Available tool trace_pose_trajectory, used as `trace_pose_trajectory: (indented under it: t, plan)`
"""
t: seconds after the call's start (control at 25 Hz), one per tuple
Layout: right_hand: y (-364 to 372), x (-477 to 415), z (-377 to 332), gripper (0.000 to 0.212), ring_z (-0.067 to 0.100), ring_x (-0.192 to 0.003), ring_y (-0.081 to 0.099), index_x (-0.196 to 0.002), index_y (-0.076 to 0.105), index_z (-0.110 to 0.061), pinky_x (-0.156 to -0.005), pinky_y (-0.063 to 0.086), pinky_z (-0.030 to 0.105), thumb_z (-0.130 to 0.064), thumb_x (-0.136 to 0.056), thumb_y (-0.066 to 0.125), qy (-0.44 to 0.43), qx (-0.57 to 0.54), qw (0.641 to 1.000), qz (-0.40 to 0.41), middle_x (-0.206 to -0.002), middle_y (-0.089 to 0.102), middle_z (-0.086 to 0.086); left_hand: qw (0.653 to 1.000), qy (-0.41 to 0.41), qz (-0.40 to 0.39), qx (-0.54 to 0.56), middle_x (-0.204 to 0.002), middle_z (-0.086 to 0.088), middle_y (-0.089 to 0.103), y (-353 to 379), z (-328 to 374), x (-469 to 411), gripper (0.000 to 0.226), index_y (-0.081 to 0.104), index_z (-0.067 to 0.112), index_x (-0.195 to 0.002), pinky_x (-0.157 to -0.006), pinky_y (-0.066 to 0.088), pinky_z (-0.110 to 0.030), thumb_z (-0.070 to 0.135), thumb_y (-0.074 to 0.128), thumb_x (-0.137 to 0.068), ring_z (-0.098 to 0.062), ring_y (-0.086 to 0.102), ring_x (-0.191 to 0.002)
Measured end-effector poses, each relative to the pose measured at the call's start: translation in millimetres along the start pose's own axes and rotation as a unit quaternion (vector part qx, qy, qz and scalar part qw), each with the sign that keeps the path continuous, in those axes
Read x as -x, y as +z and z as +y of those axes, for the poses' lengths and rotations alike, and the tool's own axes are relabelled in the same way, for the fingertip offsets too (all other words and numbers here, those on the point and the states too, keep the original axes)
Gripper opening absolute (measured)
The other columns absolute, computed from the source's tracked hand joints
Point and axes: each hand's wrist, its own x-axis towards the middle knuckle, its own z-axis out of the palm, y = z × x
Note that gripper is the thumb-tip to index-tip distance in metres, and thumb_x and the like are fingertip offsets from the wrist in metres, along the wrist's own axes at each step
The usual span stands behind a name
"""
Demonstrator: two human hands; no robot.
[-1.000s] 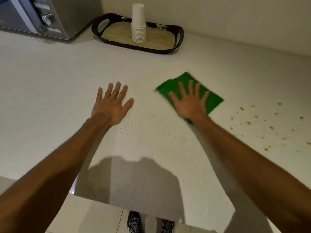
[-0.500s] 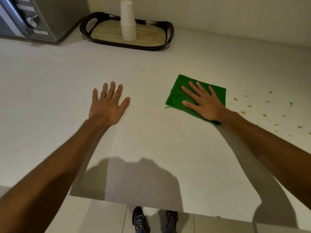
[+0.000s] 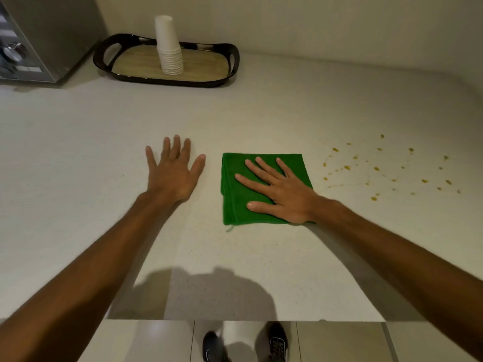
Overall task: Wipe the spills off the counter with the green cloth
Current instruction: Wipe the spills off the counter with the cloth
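The right hand (image 3: 283, 190) lies flat, fingers spread, pressing on the folded green cloth (image 3: 264, 189) in the middle of the pale counter (image 3: 78, 152). The left hand (image 3: 173, 173) rests palm-down and empty on the bare surface just beside it. Yellowish spills (image 3: 392, 168) dot the counter to the cloth's right. A stack of white paper cups (image 3: 170, 45) stands on a black-rimmed tray (image 3: 235, 64) near the wall, beside a microwave (image 3: 31, 40).
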Motion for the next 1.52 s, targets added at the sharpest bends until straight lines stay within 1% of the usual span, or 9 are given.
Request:
trace_pose_trajectory:
  t: [0.08,0.32,0.6,0.8,0.88,1.12,1.28,1.4,1.52]
  plan:
    - [-5,7,18,0.069,0.017,-0.154,-0.019,-0.156,-0.009,-0.047,-0.122,-0.013,0.055,-0.073,-0.095,0.011,-0.012,-0.007,1.000,-0.007,-0.168,-0.015,-0.006,1.000,0.018,-0.004,0.024,-0.167,-0.005,-0.002,5,20,1,0.074,0.007,0.022,-0.159,-0.120,-0.011,-0.054,0.063,0.004,-0.097,-0.022,-0.008,-0.153]
    - [14,-30,-26,0.084,0.029,-0.154,-0.018,-0.160,-0.006,-0.032,-0.117,-0.017,0.065,-0.079,-0.090,0.002,0.285,-0.085,0.954,0.047,-0.166,-0.016,0.004,1.000,-0.006,-0.007,0.010,-0.167,-0.005,0.000,14,45,-4,0.069,0.008,0.023,-0.159,-0.120,-0.008,-0.055,0.058,0.006,-0.099,-0.024,-0.005,-0.153]
    - [-7,2,107,0.069,0.023,-0.155,-0.014,-0.157,-0.009,-0.045,-0.122,-0.013,0.057,-0.071,-0.096,0.012,-0.114,0.045,0.992,-0.006,-0.169,-0.012,0.000,0.999,-0.019,0.010,-0.027,-0.167,-0.003,-0.002,21,50,0,0.065,0.004,0.023,-0.159,-0.121,-0.006,-0.054,0.051,0.003,-0.100,-0.023,-0.007,-0.153]
    - [-11,-43,167,0.076,0.041,-0.154,-0.007,-0.158,0.000,-0.042,-0.114,-0.004,0.075,-0.077,-0.091,0.003,0.321,-0.033,0.945,0.049,-0.168,-0.004,0.018,0.999,-0.027,0.004,-0.039,-0.167,-0.001,-0.003,20,52,0,0.071,0.003,0.026,-0.159,-0.121,-0.007,-0.052,0.061,0.004,-0.098,-0.021,-0.008,-0.153]
    - [-9,-50,150,0.081,0.044,-0.152,-0.011,-0.159,-0.004,-0.036,-0.112,-0.009,0.076,-0.077,-0.090,0.002,0.369,-0.064,0.926,0.034,-0.166,-0.009,0.023,0.999,-0.027,0.005,-0.041,-0.167,0.000,-0.003,21,52,-1,0.071,0.003,0.027,-0.159,-0.121,-0.006,-0.052,0.062,0.004,-0.097,-0.021,-0.007,-0.153]
    - [7,26,44,0.084,0.034,-0.152,-0.021,-0.156,-0.014,-0.042,-0.113,-0.016,0.071,-0.084,-0.087,0.008,0.049,-0.023,0.999,-0.001,-0.164,-0.023,0.014,0.999,-0.030,0.002,-0.042,-0.167,0.000,-0.003,22,51,-1,0.070,0.002,0.027,-0.158,-0.121,-0.005,-0.052,0.062,0.005,-0.097,-0.020,-0.006,-0.153]
    - [12,85,60,0.075,0.022,-0.154,-0.020,-0.157,-0.011,-0.043,-0.116,-0.020,0.062,-0.074,-0.095,0.020,-0.159,0.040,0.986,-0.014,-0.167,-0.020,0.001,0.999,-0.026,0.002,-0.043,-0.167,-0.001,-0.003,22,51,0,0.071,0.002,0.026,-0.158,-0.121,-0.005,-0.052,0.062,0.004,-0.097,-0.021,-0.006,-0.153]
    - [4,60,117,0.072,0.021,-0.155,-0.014,-0.157,-0.007,-0.044,-0.119,-0.017,0.060,-0.073,-0.094,0.013,-0.151,0.054,0.987,-0.002,-0.169,-0.013,-0.002,0.999,-0.024,-0.003,-0.040,-0.167,-0.001,-0.006,20,52,1,0.074,0.001,0.026,-0.158,-0.121,-0.006,-0.052,0.065,0.002,-0.096,-0.021,-0.009,-0.153]
    - [-7,14,172,0.082,0.025,-0.156,-0.007,-0.155,-0.008,-0.046,-0.121,-0.007,0.065,-0.085,-0.083,-0.004,0.017,0.028,0.999,0.015,-0.170,-0.006,-0.001,0.999,-0.025,-0.004,-0.037,-0.167,0.000,-0.006,19,54,2,0.076,0.001,0.027,-0.158,-0.121,-0.007,-0.051,0.068,0.002,-0.095,-0.021,-0.010,-0.153]
